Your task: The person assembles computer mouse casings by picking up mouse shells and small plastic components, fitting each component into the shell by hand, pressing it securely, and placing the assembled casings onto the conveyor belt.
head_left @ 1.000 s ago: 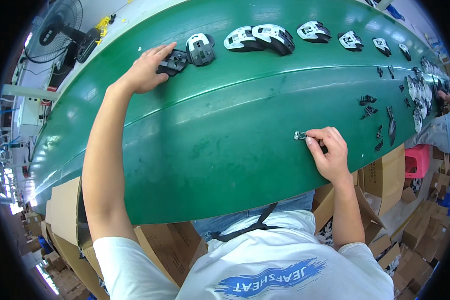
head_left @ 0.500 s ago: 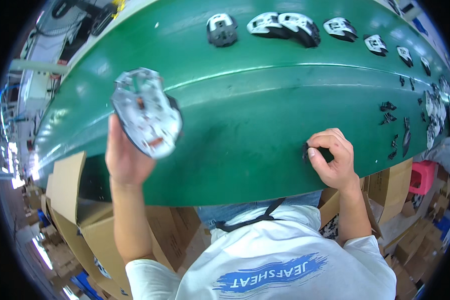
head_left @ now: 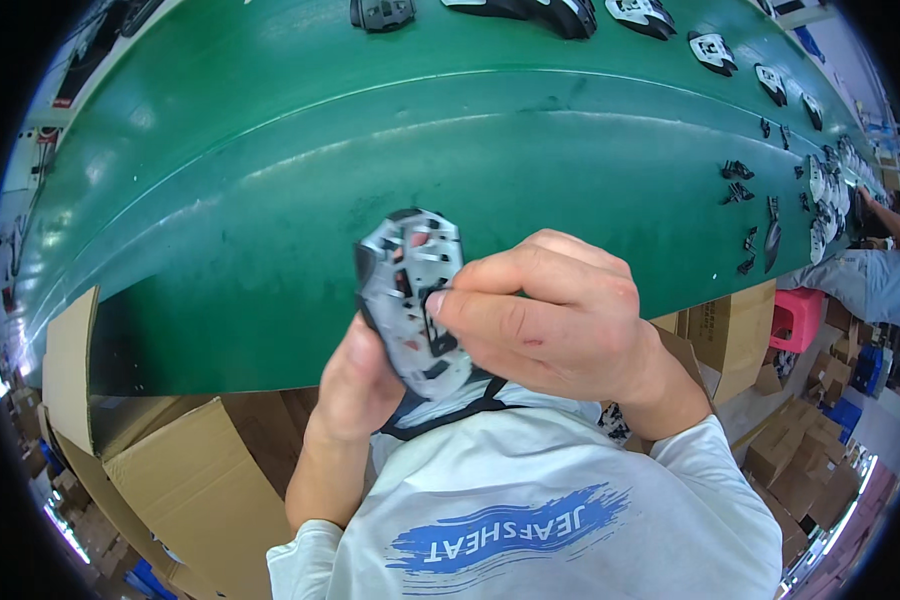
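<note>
Frame centre: left hand (head_left: 358,378) grips pale shell (head_left: 430,375); right hand (head_left: 560,310) pinches black part (head_left: 438,338) against it. Steady, square alignment advised.

A black part (head_left: 441,344) overlies a tilted pale shell (head_left: 410,325) (dark-edged).

The left forearm (head_left: 325,482) rises from 7 o'clock, its wrist (head_left: 338,432) nearly straight, and the left hand (head_left: 358,388) sits at 8 o'clock in a grip, thumb (head_left: 363,350) towards 12 and the other fingers hidden. The right forearm (head_left: 672,392) enters from 4 o'clock; the right hand (head_left: 565,312), at 3 o'clock, shows its back, thumb (head_left: 470,308) and index finger (head_left: 505,272) pinched towards 9, near the left thumb.
</note>
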